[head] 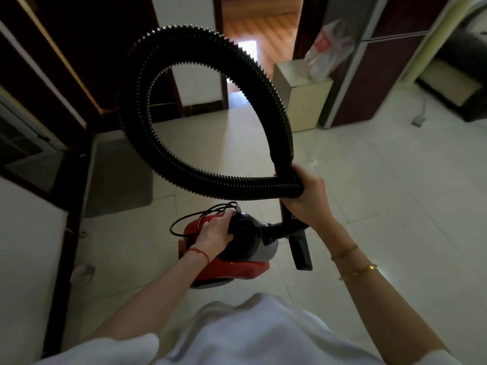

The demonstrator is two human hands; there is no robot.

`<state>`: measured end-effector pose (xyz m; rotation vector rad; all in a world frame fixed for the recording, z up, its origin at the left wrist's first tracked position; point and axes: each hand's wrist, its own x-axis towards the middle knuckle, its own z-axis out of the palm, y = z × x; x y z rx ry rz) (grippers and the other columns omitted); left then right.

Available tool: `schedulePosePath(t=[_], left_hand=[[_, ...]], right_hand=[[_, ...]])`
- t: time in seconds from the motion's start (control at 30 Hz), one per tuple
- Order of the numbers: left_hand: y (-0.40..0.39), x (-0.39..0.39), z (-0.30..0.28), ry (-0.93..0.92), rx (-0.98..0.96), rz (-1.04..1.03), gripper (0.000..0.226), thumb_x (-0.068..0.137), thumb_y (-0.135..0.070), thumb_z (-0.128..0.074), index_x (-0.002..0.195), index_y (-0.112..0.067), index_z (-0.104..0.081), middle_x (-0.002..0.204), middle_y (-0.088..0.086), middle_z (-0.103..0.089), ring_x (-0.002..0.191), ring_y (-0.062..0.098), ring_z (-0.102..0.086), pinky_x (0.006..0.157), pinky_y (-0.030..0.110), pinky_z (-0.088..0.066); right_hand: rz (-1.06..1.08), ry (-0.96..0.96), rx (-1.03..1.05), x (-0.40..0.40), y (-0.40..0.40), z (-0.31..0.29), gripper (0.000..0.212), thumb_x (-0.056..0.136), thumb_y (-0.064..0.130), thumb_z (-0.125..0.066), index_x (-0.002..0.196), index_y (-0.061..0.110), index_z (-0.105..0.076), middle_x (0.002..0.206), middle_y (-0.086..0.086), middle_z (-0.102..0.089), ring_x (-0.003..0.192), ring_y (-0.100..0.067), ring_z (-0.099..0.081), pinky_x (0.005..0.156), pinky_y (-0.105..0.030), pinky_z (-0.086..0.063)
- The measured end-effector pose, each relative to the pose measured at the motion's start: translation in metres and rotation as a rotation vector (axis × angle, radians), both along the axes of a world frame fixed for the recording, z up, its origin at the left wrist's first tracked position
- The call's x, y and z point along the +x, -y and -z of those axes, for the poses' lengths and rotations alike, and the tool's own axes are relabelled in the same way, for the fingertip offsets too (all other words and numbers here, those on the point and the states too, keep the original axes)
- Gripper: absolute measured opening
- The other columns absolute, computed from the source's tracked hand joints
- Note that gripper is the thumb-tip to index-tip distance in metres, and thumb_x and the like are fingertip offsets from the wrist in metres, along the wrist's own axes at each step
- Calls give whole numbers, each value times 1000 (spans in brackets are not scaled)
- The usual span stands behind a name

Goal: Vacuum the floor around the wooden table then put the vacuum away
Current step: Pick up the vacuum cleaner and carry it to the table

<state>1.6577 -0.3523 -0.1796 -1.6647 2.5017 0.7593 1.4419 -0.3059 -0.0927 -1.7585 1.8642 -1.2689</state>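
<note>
Clenched round the doubled-over black ribbed hose (263, 98), my right hand (303, 196) holds the loop where its two runs cross, so the hose arcs up in front of me like a big ring. My left hand (216, 230) grips the top of the red canister vacuum (237, 267), fingers curled over its handle with the coiled black power cord (200, 214) caught under them. The canister hangs low, just ahead of my white top, above the pale tiled floor (382, 206); I can't tell whether its wheels touch. The black floor nozzle (301, 251) dangles on its tube just right of the canister.

No wooden table shows from here, and with cord and hose gathered up I judge the cleaning done and the carrying-away under way. Ahead are a doorway to a wood-floored room (261, 30), a small cream cabinet (303, 101) with a plastic bag (326, 51) on it, and a grey mat (118, 177) on the left.

To do this well I'd keep the hose loop tight so it doesn't spring open, hold the canister level, mind the nozzle swinging into the cabinet, and keep the cord pinned so no slack trails underfoot.
</note>
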Motion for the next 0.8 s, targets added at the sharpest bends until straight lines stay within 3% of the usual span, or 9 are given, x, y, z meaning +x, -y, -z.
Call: schedulePosePath(t=[0.33,0.63,0.8], left_hand=[[48,-210,-16,-68,-74,317,36,84,-11,-62,114,-14,-43,99,5,-64,96,27,-61,77,33,-42],[114,-401,5,-88,-32,586,44,83,-9,-61,123,-15,-43,97,6,-63,95,28,-60,80,40,-45],[157,-524,7,-65,-14,721,40,82,-10,-60,118,-17,-45,97,2,-63,94,25,-61,78,37,-47]], right_hand=[[297,-30,-59,-184,-15,-14,34,70,10,-68,103,17,-63,79,2,-68,71,-20,-65,64,-40,-53],[583,-21,-69,-349,3,14,35,70,10,-70,103,16,-63,79,2,-68,70,-20,-65,65,-41,-53],[681,-25,-39,-451,31,9,37,70,10,-70,106,17,-63,80,4,-68,71,-18,-65,66,-40,-54]])
